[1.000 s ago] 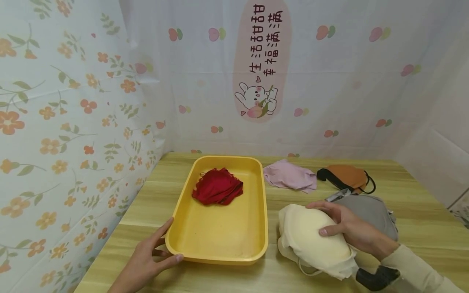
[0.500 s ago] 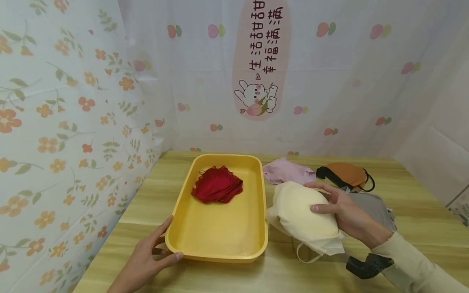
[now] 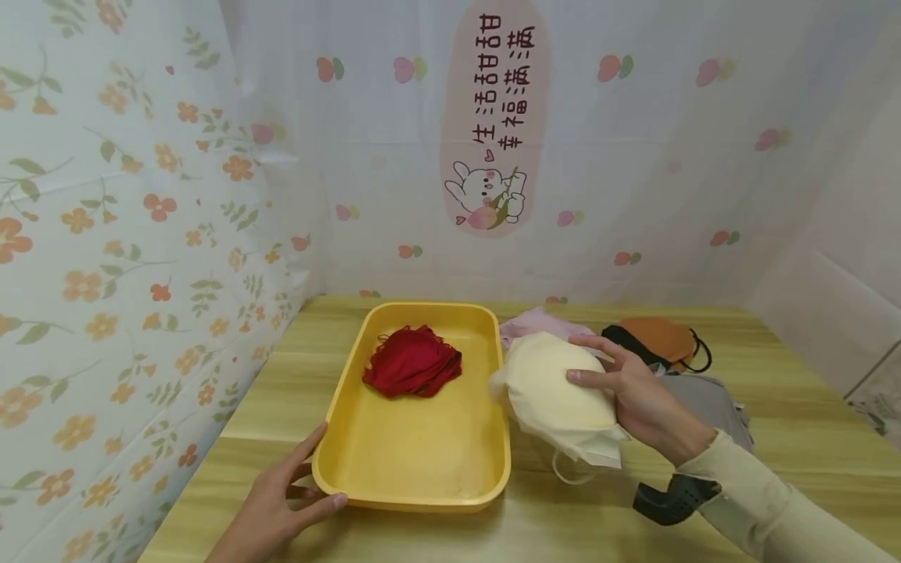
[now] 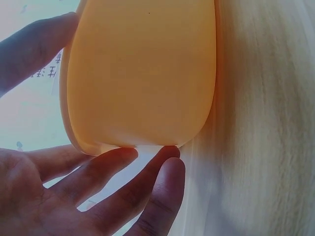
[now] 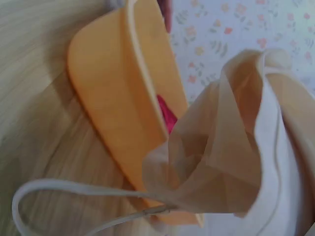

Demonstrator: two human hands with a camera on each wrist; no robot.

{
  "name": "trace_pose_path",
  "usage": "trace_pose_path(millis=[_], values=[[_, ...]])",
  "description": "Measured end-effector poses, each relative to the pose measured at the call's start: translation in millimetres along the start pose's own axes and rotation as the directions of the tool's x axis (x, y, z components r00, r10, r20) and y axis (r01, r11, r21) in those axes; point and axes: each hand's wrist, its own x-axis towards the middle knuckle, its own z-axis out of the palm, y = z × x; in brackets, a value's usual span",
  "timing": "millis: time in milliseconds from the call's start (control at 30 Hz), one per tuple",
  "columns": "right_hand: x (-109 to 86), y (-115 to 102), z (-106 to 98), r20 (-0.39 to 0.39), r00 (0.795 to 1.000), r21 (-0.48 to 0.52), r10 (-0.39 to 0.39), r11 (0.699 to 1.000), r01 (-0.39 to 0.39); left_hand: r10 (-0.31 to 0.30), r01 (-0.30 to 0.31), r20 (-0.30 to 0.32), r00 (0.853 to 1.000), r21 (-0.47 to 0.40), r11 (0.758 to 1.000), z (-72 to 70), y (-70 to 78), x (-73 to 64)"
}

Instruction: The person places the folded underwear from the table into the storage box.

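My right hand (image 3: 651, 403) grips a folded cream bra (image 3: 556, 391), thumb on the cup's upper face. The bra is raised over the right rim of a yellow plastic basin (image 3: 422, 457). In the right wrist view, its thin strap (image 5: 74, 187) dangles in a loop and its fabric (image 5: 211, 152) overlaps the basin wall; the hand itself is hidden there. A crumpled red bra (image 3: 413, 361) lies in the basin's far left part. With spread, fairly straight fingers, my left hand (image 3: 278, 496) touches the basin's near left corner, also seen in the left wrist view.
Behind the cream bra lies a pale pink garment (image 3: 538, 322). Further right are an orange and black bra (image 3: 658, 340) and a grey folded garment (image 3: 707, 403). Patterned sheets (image 3: 373, 156) wall the wooden table (image 3: 563, 512) at the back and left.
My right hand has lifted the cream bra and carried it leftward to the basin's right rim. My left hand has stayed at the basin's corner.
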Motion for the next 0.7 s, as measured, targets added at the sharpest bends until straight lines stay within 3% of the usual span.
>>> trace_pose_path(millis=[100,300,700], values=[[3.7,-4.8,5.8,-0.017,1.0,-0.018,-0.009,1.0,0.009,-0.025,0.025,-0.002,1.0,-0.008,1.0,1.1,-0.2,-0.4],[14.4,-20.3,19.0,-0.008,1.0,-0.009,-0.019,1.0,0.019,0.003,-0.003,-0.014,1.0,0.013,1.0,2.1,-1.8,-2.5],[37.6,-41.8,44.8,-0.006,0.999,0.059,-0.032,0.998,0.033,0.004,-0.004,-0.007,1.0,-0.001,1.0,0.5,0.8,-2.5]])
